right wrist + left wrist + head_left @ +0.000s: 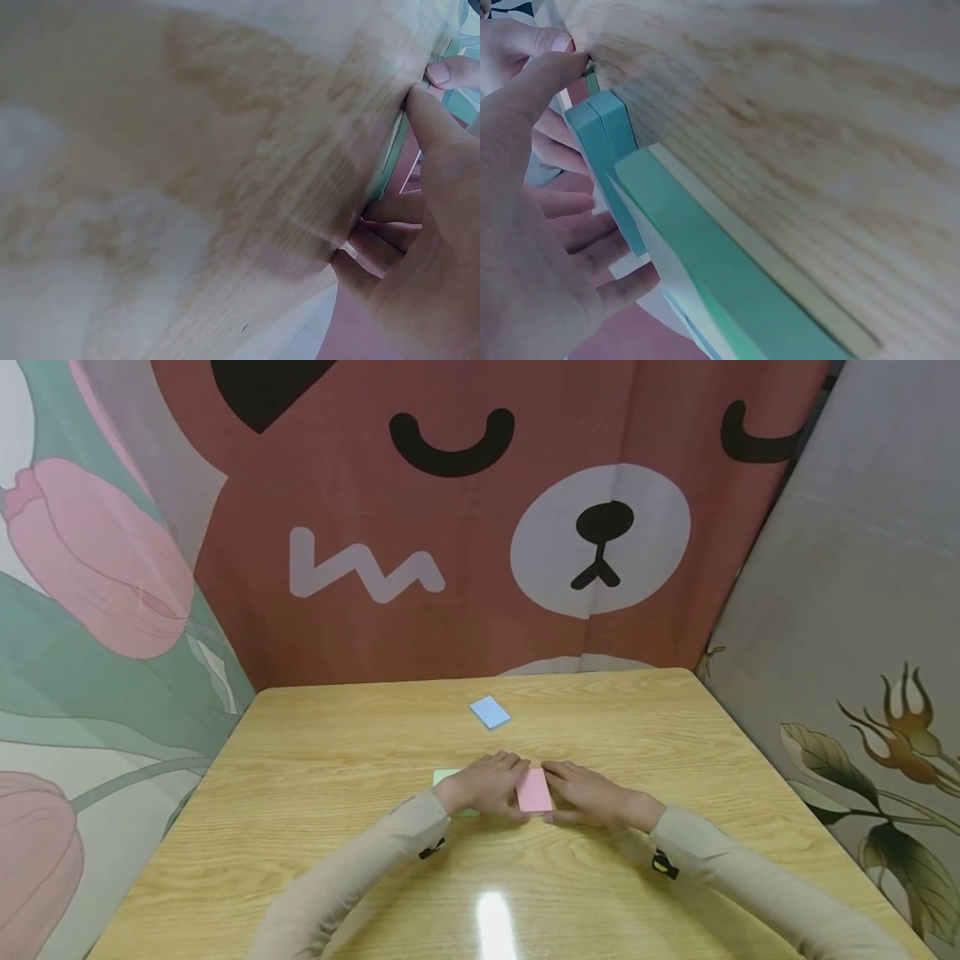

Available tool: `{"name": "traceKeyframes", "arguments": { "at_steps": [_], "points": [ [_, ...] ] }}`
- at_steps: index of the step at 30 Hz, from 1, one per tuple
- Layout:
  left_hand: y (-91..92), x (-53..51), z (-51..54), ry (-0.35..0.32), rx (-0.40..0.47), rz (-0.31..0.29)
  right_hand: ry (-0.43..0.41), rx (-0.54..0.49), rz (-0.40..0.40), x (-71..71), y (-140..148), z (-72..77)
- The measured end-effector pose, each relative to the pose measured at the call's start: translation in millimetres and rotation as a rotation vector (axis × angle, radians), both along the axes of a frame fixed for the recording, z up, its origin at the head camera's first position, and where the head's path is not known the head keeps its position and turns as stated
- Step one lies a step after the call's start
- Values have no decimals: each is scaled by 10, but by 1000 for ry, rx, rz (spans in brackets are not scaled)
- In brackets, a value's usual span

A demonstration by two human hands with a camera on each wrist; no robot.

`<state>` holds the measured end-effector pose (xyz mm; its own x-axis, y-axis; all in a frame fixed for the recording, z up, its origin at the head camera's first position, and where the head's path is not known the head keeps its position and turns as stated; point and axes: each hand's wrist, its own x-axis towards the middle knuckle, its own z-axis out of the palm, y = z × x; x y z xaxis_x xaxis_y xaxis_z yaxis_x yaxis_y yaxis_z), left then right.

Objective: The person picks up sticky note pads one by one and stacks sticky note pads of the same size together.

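Note:
A pink sticky note pad [534, 791] lies between my two hands on the wooden table, with a thin green layer [390, 161] under it in the right wrist view. My left hand [491, 785] holds its left side, thumb at the near edge and fingers at the far one. My right hand [588, 793] holds the right side in the same way. Beneath the left palm are teal pads [604, 135], hidden in the head view. Beside them stands a green pad [705, 240] over a pale yellow one [780, 255], partly covered by the left wrist in the head view.
A light blue pad [490, 712] lies turned at an angle toward the back of the wooden table [337, 752]. Printed cloths hang behind and on both sides, a bear face [465, 527] at the back. Light glares off the table's near part.

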<state>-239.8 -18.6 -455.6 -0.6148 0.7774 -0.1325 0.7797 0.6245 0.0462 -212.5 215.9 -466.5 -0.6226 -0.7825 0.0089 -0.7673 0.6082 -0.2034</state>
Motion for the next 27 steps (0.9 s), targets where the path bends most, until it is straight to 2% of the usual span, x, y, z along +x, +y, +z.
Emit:
{"name": "traceKeyframes", "arguments": {
  "at_steps": [8,14,27],
  "points": [
    [-47,17,-1,50,-76,37,-31,14,-28,8,12,-27],
    [-48,11,3,29,-78,56,-20,18,-34,-3,16,-55],
    [-75,4,9,0,-48,48,5,20,-22,-4,-1,-44]
  ]
}}
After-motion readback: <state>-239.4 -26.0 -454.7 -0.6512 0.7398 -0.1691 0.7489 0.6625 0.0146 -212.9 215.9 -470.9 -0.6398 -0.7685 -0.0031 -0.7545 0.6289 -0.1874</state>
